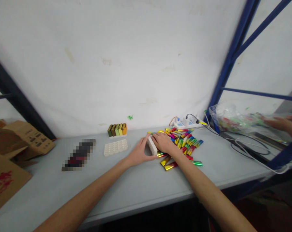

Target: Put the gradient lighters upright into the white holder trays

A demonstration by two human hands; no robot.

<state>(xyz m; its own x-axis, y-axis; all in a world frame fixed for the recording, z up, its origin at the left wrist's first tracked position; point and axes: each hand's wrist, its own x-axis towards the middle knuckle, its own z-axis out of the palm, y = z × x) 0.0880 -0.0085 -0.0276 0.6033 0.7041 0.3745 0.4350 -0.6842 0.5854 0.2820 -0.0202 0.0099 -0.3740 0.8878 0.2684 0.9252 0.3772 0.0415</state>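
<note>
My left hand [140, 152] grips a white tray [152, 147], thumb at its near end and fingers at its far end, with the tray tipped on its side. Against the tray's right side lies my right hand [162, 142], over the edge of a loose pile of shiny lighters [184, 141] in red, gold, green and blue. Its fingers are bent, and what they hold, if anything, is hidden. To the left a second white tray [116, 148] with rows of hollows lies flat. Behind it, lighters [117, 129] stand upright in rows in another tray.
Opened cardboard boxes [27, 141] sit at the left, beside a blurred-out dark item [79, 155]. A power strip [188, 123] with cables lies by the wall. Beyond the blue rack post [219, 87], another person's hand [281, 125] is near clear plastic bags [233, 117].
</note>
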